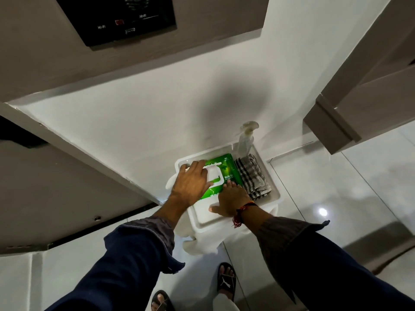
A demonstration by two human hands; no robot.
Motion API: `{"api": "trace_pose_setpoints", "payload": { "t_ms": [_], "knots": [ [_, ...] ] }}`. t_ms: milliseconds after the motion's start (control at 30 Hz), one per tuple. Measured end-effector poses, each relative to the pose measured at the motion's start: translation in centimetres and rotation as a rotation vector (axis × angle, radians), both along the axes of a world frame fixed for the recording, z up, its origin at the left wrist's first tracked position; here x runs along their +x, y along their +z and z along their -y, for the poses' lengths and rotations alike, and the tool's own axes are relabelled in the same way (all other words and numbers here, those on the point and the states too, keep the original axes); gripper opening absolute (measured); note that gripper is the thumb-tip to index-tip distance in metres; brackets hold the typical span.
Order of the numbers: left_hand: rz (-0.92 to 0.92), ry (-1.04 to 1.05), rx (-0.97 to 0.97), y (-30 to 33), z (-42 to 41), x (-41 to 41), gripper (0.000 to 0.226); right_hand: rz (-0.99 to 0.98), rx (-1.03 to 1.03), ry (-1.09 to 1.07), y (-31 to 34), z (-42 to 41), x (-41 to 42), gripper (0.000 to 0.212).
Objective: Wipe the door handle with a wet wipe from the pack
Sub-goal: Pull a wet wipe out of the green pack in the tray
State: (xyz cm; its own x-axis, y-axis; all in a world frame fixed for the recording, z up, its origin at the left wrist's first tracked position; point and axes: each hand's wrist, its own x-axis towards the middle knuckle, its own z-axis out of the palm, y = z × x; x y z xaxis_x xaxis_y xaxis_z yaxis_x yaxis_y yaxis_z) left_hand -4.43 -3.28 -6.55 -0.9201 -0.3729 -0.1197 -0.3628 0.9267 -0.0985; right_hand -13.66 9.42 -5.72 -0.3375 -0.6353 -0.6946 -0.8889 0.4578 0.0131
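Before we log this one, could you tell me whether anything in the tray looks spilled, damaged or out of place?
Nothing stands out: the green wet-wipe pack, checked grey cloth and clear pump bottle sit inside the white plastic tray, with no spill visible.

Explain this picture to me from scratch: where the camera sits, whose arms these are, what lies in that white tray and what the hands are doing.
There is no machine here. The camera is worn on a person's head and looks down, so the arms are the wearer's own. On the floor stands a white tray holding a green wet wipe pack, a folded checked cloth and a clear pump bottle. The left hand lies on the pack at its white flap. The right hand presses flat on the pack's near edge. Neither hand holds a wipe yet. Below, sandalled feet show.
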Motion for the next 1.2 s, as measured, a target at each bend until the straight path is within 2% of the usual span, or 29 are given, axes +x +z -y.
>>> {"api": "trace_pose_setpoints", "payload": {
  "t_ms": [67,167,300,400,500,567,633,700,733,800,900,1000,1100,1200],
  "knots": [
    [0.045,0.026,-0.014,0.0,-0.2,-0.1,0.043,0.009,-0.018,-0.004,-0.1,-0.2,0.0,0.101],
    [0.091,0.061,-0.028,0.3,-0.7,-0.5,0.031,0.023,-0.044,-0.02,-0.3,-0.6,-0.1,0.1],
    [0.093,0.067,-0.002,0.2,-1.3,-0.4,0.03,0.033,-0.069,-0.019,-0.8,-1.1,-0.2,0.097],
    [0.031,0.041,0.028,0.4,-1.9,-0.1,0.032,0.052,-0.083,-0.031,-0.8,-1.3,-0.5,0.093],
    [-0.1,-0.075,0.078,1.3,-2.3,1.1,0.035,0.097,-0.088,-0.063,-0.4,-1.4,-0.5,0.088],
    [-0.204,-0.106,0.115,2.1,-2.1,2.3,0.032,0.124,-0.128,-0.114,0.4,-1.5,-0.8,0.073],
    [-0.293,-0.073,0.165,3.0,-1.6,3.6,0.028,0.119,-0.284,-0.239,1.1,-1.3,-1.2,0.042],
    [-0.335,-0.056,0.212,3.6,-1.1,4.5,0.024,0.051,-0.456,-0.35,1.6,-0.7,-1.4,0.031],
    [-0.336,-0.049,0.221,3.9,-0.9,4.9,0.021,0.014,-0.52,-0.348,1.7,-0.4,-1.3,0.037],
    [-0.357,-0.006,0.214,4.4,-0.6,5.6,0.02,0.013,-0.594,-0.185,1.4,0.0,-0.9,0.061],
    [-0.497,0.205,0.259,4.9,-0.5,6.7,0.017,0.055,-0.458,0.114,0.1,0.2,0.5,0.073],
    [-0.63,0.368,0.358,5.2,-0.5,8.0,0.017,0.042,-0.32,0.138,-1.0,0.2,1.5,0.073],
    [-0.658,0.398,0.38,5.3,-0.2,9.5,0.016,0.018,-0.295,0.152,-1.3,0.3,1.7,0.072],
    [-0.666,0.423,0.39,5.0,0.2,11.2,0.019,0.013,-0.268,0.157,-1.6,-0.1,2.0,0.079]
  ]
}}
